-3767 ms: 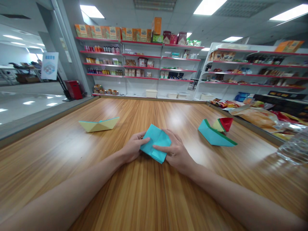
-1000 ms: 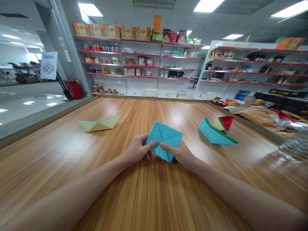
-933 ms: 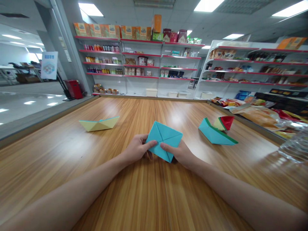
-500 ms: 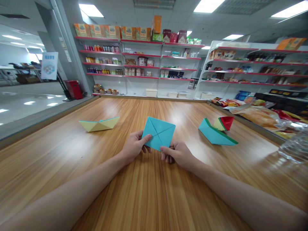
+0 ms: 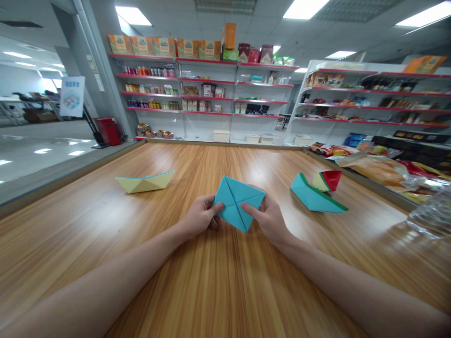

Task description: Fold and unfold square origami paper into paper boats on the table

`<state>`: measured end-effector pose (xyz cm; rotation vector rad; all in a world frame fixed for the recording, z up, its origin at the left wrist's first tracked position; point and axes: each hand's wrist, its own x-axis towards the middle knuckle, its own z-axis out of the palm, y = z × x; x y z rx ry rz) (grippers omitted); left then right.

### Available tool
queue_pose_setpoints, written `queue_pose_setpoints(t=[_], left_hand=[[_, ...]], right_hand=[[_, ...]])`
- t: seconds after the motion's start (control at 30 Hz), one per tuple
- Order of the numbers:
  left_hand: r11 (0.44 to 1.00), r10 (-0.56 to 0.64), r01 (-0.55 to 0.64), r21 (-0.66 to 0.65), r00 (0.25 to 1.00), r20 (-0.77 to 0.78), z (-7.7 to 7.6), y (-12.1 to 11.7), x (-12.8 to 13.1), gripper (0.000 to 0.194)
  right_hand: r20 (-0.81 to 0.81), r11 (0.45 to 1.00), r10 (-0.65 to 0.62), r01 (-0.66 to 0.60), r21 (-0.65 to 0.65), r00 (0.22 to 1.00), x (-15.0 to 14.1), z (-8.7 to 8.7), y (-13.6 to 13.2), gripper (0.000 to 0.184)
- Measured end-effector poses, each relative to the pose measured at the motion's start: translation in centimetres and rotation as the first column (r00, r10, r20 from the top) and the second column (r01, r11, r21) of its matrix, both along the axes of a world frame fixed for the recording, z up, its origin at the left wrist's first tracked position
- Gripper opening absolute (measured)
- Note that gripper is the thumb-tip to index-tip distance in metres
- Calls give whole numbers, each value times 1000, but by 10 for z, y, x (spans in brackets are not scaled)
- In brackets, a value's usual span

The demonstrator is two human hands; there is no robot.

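A blue folded square of origami paper (image 5: 237, 195), with folds crossing at its middle, is held tilted just above the wooden table (image 5: 197, 291). My left hand (image 5: 201, 213) pinches its left edge, thumb on top and fingers underneath. On the right edge my right hand (image 5: 269, 216) grips it too, its thumb lying on the face near the centre; its other fingers are mostly hidden behind the paper. A yellow paper boat (image 5: 146, 183) with a blue rim stands to the left. Over on the right is a blue paper boat (image 5: 315, 197) with a green rim.
Behind the blue boat sits a small red, green and yellow folded paper piece (image 5: 327, 180). A clear plastic item (image 5: 431, 216) lies at the right edge. Snack bags (image 5: 373, 169) are heaped beyond the table's right rim. Stocked shelves (image 5: 204, 98) line the back.
Earlier the blue paper showed a plainer, smaller face; now its crossed folds face me. In the last half second it turned and shifted right, and my right hand moved up along its right edge.
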<state>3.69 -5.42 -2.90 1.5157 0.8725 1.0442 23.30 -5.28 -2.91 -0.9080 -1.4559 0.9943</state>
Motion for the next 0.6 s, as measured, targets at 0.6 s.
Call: queue_pose_setpoints(t=[0.6], left_hand=[[904, 25, 188, -383, 872, 488, 0, 17, -15, 33]], right_hand=[[579, 848, -222, -138, 512, 784, 3, -4, -4, 40]])
